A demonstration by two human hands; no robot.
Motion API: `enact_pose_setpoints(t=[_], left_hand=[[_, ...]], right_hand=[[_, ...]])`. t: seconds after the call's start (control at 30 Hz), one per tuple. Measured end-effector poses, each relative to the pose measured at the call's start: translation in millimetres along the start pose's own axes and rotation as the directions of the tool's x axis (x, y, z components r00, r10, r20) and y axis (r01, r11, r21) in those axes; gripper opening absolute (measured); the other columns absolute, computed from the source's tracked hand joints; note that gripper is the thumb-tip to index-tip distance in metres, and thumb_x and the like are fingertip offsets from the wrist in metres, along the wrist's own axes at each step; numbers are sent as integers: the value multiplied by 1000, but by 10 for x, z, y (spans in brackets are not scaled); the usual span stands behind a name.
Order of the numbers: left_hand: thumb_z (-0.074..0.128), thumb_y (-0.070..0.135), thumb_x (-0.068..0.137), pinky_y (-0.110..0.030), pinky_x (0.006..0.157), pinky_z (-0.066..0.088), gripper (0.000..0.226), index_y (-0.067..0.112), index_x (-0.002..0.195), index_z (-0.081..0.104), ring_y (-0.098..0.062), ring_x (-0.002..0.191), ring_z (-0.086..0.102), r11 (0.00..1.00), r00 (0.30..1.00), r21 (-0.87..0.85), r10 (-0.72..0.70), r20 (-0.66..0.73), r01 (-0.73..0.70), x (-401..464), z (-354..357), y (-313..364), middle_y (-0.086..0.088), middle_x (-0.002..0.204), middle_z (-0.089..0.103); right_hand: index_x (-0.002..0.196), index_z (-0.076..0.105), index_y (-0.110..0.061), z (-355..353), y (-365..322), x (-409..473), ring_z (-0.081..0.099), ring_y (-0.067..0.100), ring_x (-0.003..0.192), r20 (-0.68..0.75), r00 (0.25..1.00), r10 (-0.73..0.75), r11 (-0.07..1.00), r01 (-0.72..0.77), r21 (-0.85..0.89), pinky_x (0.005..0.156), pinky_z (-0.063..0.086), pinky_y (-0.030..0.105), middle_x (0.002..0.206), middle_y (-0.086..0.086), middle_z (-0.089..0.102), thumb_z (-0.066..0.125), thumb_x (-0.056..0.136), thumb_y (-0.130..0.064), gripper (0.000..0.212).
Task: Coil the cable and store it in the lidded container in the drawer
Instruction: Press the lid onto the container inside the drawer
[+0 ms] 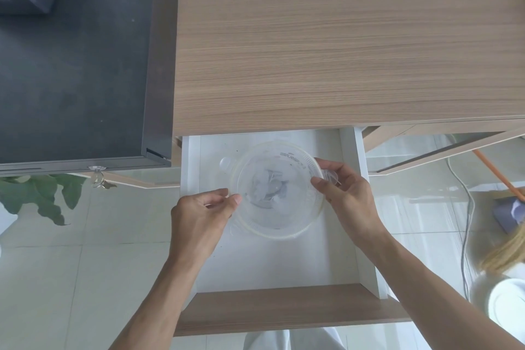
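A round clear plastic container (279, 224) with its clear lid (295, 159) on top sits inside the open white drawer (272, 264). Something pale and blurred lies inside it; I cannot tell if it is the cable. My left hand (199, 216) pinches the lid's left rim between thumb and fingers. My right hand (345, 190) grips the lid's tab at the right rim. Both forearms reach in from the bottom of the view.
The wooden desk top (341, 45) lies beyond the drawer, and the drawer's wooden front (284, 312) is nearest me. A dark grey cabinet (76, 65) stands at left, a green plant (42, 196) below it. A broom (508, 207) and a thin cord (468, 207) lie on the tiled floor at right.
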State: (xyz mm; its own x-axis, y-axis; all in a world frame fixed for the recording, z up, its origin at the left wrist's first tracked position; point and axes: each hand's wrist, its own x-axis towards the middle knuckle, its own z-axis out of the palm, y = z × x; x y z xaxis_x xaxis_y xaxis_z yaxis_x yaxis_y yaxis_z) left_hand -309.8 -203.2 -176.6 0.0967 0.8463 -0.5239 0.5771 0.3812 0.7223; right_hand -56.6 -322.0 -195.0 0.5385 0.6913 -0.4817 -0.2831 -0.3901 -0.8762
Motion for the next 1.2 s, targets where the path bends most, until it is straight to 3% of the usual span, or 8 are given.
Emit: enact_pose_setpoints(t=[0.2, 0.33, 0.53, 0.73, 0.83, 0.97, 1.13, 1.2], left_hand=[[89, 33, 88, -5, 71, 49, 24, 13, 101, 88, 27, 81, 68, 996, 999, 88, 32, 34, -34, 33, -2, -46, 24, 98, 78], [87, 35, 89, -13, 65, 50, 21, 14, 90, 87, 2, 82, 80, 994, 999, 103, 24, 27, -27, 33, 7, -4, 20, 106, 81], [81, 47, 93, -26, 57, 46, 31, 17, 84, 78, -11, 62, 81, 996, 999, 86, -10, -37, 13, -69, -27, 168, 1, 75, 82], [81, 45, 93, -25, 57, 45, 29, 17, 87, 76, -10, 57, 79, 994, 999, 97, -44, -4, 45, -226, -41, 236, -2, 74, 81], [79, 43, 95, -25, 60, 47, 29, 16, 84, 76, -12, 60, 79, 989, 1000, 145, -24, 9, 22, -249, -8, 160, 0, 83, 80], [76, 44, 97, -27, 72, 50, 26, 20, 87, 74, -19, 85, 79, 992, 1000, 126, 19, -18, -17, -181, 58, 52, 8, 98, 76], [72, 49, 99, -25, 67, 50, 35, 16, 86, 73, -5, 70, 75, 991, 999, 135, 23, -34, -18, -101, 96, 2, 1, 74, 79], [71, 51, 99, -33, 73, 57, 37, 17, 86, 72, -12, 73, 76, 988, 999, 150, 33, -35, -27, -96, 107, -10, 1, 73, 79]], right_hand=[[119, 76, -16, 7, 12, 3, 65, 9, 133, 9, 1000, 21, 1000, -21, 6, 117, 48, 47, 137, -13, 74, 79, 93, -6, 28], [124, 75, -20, 34, -62, -25, 69, 5, 125, 11, 1000, 1, 998, -1, -56, 112, 52, 36, 132, -13, 76, 79, 94, -9, 32], [126, 74, -24, 54, -153, -60, 77, 11, 103, 13, 1000, -20, 995, 21, -98, 90, 58, 22, 116, -6, 82, 79, 95, -14, 33], [122, 76, -24, 15, -163, -128, 76, 21, 110, -24, 999, -21, 997, 19, -76, 101, 57, 38, 119, 0, 81, 80, 93, -12, 32], [121, 75, -25, 5, -97, -154, 77, 23, 106, -15, 1000, -19, 994, 17, -105, 97, 59, 36, 116, -1, 81, 79, 93, -10, 31], [122, 74, -25, 32, 11, -113, 76, 20, 104, -5, 999, -41, 985, 39, -169, 81, 56, 15, 109, -1, 82, 78, 96, -13, 29], [125, 72, -33, 83, 15, -72, 74, 10, 110, -24, 997, -73, 963, 64, -262, 99, 58, 33, 113, -5, 80, 77, 97, -23, 31], [129, 68, -39, 97, 38, -72, 73, 12, 115, -24, 997, -79, 945, 67, -320, 103, 57, 40, 120, -5, 79, 76, 96, -37, 34]])
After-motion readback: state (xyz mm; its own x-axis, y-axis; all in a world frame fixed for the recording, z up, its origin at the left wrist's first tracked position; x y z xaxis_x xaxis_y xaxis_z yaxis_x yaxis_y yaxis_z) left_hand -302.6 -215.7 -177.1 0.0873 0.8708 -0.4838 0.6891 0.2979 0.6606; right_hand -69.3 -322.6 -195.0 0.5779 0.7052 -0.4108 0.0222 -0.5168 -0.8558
